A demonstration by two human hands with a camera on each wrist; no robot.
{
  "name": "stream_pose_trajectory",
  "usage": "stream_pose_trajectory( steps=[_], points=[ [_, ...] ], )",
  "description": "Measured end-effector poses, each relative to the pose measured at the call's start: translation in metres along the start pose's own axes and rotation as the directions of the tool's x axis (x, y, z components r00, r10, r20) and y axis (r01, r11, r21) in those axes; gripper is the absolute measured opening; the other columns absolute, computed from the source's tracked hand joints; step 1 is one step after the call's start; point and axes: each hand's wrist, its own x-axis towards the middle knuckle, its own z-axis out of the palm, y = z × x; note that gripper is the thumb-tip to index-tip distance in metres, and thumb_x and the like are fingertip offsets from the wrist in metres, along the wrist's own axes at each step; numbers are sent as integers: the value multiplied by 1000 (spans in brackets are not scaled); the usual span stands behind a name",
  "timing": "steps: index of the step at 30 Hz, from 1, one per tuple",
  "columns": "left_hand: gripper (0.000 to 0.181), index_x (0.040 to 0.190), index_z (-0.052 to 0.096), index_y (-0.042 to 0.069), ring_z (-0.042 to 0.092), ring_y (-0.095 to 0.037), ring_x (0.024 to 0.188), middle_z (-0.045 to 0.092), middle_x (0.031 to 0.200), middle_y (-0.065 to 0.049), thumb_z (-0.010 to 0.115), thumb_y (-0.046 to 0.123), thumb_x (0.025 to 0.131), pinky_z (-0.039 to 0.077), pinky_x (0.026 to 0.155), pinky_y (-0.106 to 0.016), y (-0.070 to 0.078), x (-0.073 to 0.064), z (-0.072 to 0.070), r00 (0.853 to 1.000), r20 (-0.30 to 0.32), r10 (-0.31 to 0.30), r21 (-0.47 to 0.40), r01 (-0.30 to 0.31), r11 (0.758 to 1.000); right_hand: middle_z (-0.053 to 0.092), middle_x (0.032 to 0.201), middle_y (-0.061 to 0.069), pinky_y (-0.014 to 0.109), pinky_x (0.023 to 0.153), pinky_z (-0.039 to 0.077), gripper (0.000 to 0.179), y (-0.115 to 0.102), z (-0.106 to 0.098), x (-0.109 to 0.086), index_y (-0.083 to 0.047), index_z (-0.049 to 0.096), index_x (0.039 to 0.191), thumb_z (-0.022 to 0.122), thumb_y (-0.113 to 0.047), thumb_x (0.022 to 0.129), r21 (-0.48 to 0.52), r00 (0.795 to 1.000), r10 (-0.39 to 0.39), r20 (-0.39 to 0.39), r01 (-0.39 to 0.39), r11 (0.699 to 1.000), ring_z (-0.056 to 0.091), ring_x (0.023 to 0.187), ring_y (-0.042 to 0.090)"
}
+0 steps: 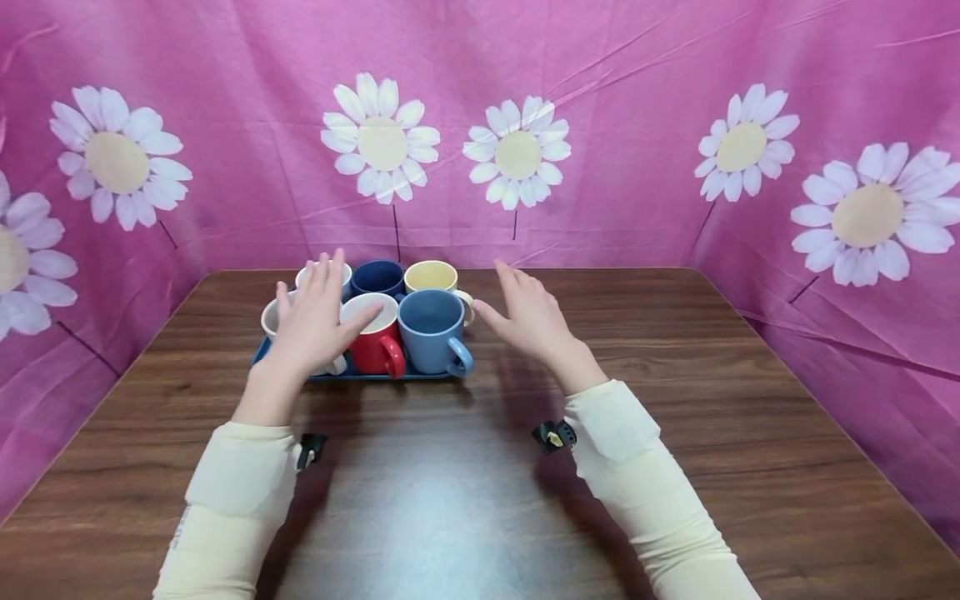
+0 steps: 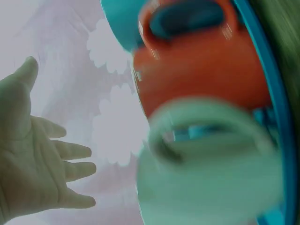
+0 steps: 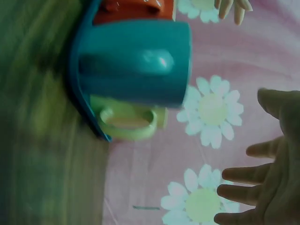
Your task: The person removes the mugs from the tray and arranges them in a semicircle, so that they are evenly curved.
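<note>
Two rows of mugs stand upright on a blue tray [image 1: 360,377]. In front are a white mug [image 2: 211,183], a red mug [image 1: 372,346] and a light blue mug [image 1: 432,333]. Behind them are a pale mug [image 1: 347,283], a dark blue mug [image 1: 377,277] and a yellow mug [image 1: 431,273]. My left hand [image 1: 311,321], fingers spread and holding nothing, is raised over the left front of the tray and partly hides the white mug in the head view. Beside the tray's right end, my right hand [image 1: 528,317] is likewise spread, its thumb near the yellow mug's handle.
The tray is toward the back of a brown wooden table [image 1: 465,467]. A pink cloth [image 1: 615,167] printed with white daisies hangs behind and along both sides. Table surface extends right of the tray and in front of it.
</note>
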Motion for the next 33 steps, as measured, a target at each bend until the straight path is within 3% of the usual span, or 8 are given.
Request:
stream_pose_trajectory(
  steps=[6,13,16,19,25,29,33],
  points=[
    [87,138,6,1,3,-39,126,9,139,-26,41,56,81,-2,90,-63,-32,-19,-11,995,-84,-62,-16,61,998,50,117,16,45,81,39,52,-11,22,-4,-4,41,126,49,-36,85,128,995,51,-87,-39,991,46,105,30],
    [84,136,2,-4,2,-43,124,5,136,-31,38,52,85,-1,88,-65,-66,-30,-13,991,-62,-120,-89,114,989,58,102,12,39,78,41,40,-20,40,-11,-3,51,114,51,-30,84,333,981,147,-124,-98,938,53,94,25],
    [79,135,2,-7,5,-44,123,6,136,-32,37,46,88,3,90,-63,-78,-33,-12,992,-58,-115,-174,104,979,60,97,11,37,75,42,37,-23,47,-14,-2,53,111,52,-27,84,405,973,196,-124,-131,905,55,89,24],
    [74,135,1,-6,9,-45,122,7,135,-33,35,41,90,8,93,-59,-89,-35,-9,991,-24,-128,-297,115,948,62,90,6,34,70,43,34,-24,56,-16,-4,55,109,53,-27,83,428,963,245,-115,-175,887,56,81,20],
    [68,135,0,-5,15,-50,118,10,131,-37,30,38,92,13,94,-56,-109,-40,-3,978,54,-203,-487,203,850,64,87,5,31,69,44,28,-24,71,-17,-4,58,103,52,-25,84,516,953,294,-73,-216,829,57,78,16],
    [68,134,0,-8,10,-48,120,9,131,-39,27,38,92,10,95,-56,-119,-42,0,972,83,-221,-556,229,799,64,82,8,29,67,45,26,-23,76,-16,-1,59,100,53,-21,85,592,949,311,-50,-223,774,58,75,17],
    [70,135,-1,-6,8,-46,121,6,133,-35,25,42,91,9,95,-55,-128,-41,4,961,129,-245,-600,273,752,62,73,6,27,61,44,24,-23,79,-15,-1,61,93,54,-22,84,611,935,353,-44,-254,749,56,67,16]
  ],
)
